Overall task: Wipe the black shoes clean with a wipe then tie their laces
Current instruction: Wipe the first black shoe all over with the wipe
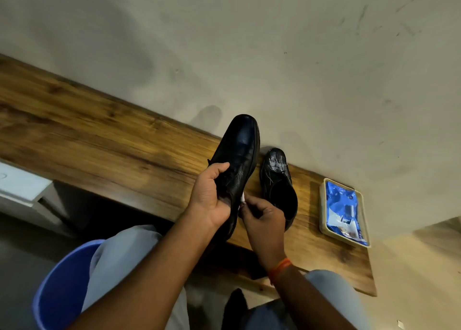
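Note:
A black leather shoe (240, 150) is lifted off the wooden shelf, toe pointing away from me. My left hand (212, 197) grips it around the lace area, thumb on top. My right hand (264, 217) is closed on a small white wipe (242, 199) and presses it against the shoe's right side near the sole. Only a sliver of the wipe shows between the fingers. The second black shoe (278, 182) stands on the shelf just right of the held one, its opening toward me and its laces loose.
The wooden shelf (99, 140) runs along a grey wall. A beige tray (324, 209) holding a blue wipes packet (345, 209) sits at its right end. A blue bucket (59, 284) stands on the floor at lower left, beside my knees.

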